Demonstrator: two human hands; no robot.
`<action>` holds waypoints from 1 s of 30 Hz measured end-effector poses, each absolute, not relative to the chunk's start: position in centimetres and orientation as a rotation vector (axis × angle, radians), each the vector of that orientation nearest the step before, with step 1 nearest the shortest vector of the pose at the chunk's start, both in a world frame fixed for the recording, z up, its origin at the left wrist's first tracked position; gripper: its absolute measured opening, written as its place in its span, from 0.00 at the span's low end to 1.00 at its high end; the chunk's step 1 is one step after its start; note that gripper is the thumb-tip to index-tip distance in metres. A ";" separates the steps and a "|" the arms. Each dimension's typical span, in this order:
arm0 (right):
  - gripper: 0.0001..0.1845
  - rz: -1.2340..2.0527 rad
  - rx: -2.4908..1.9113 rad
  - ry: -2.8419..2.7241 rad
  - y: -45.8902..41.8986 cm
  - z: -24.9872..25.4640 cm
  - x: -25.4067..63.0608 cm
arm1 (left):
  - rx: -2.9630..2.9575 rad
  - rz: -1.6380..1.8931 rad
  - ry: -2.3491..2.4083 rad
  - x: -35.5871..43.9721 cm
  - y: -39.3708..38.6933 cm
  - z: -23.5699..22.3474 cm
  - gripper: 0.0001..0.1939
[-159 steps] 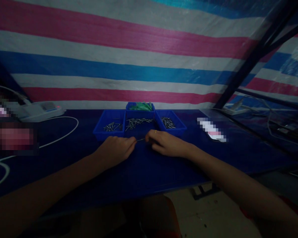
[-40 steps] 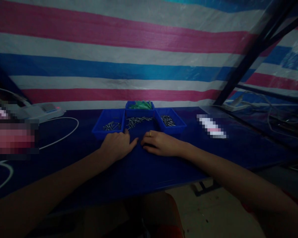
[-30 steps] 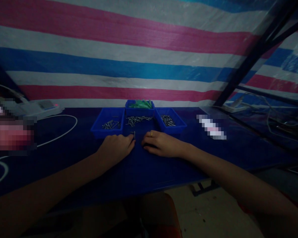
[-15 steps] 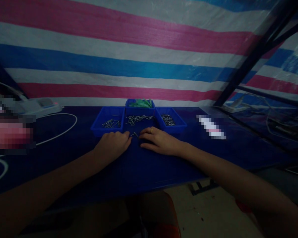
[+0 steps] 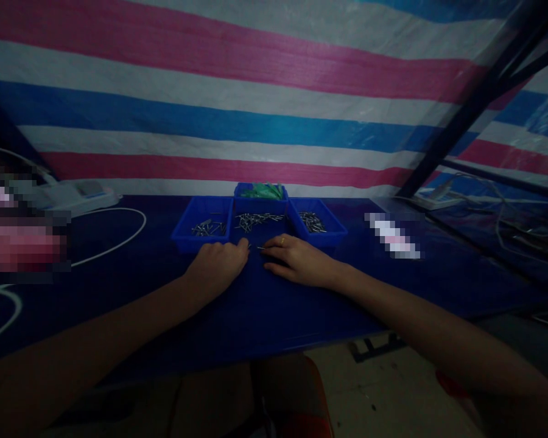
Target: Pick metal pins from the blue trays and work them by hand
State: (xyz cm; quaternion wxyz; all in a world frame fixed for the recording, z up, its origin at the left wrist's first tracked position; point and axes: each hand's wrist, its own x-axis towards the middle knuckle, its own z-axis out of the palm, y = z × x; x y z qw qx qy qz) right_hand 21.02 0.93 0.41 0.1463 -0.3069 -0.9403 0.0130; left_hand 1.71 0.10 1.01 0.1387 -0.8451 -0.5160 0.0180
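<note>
My left hand (image 5: 219, 266) rests on the dark blue table (image 5: 256, 304) with fingers curled, its tips at the front edge of the middle blue tray (image 5: 260, 226). My right hand (image 5: 296, 260) lies just to its right, a ring on one finger, fingertips pinched on a thin metal pin (image 5: 259, 247) that points toward the left hand. Several more small metal pins lie in the left tray (image 5: 203, 228), the middle tray and the right tray (image 5: 317, 223). A back tray (image 5: 261, 193) holds green parts.
A striped tarp hangs behind the table. White cables (image 5: 114, 243) and a white power strip (image 5: 80, 194) lie at the left. A dark metal frame (image 5: 466, 115) and more cables stand at the right. The table's front edge runs just below my forearms.
Both hands shifted slightly toward the middle tray. The pin that lay loose between the hands half a second ago now sits at my right fingertips.
</note>
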 end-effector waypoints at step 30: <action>0.17 0.094 -0.893 -2.683 0.3 0.5 21.6 | -2.480 0.144 -1.671 0.4 -1.8 1.8 0.23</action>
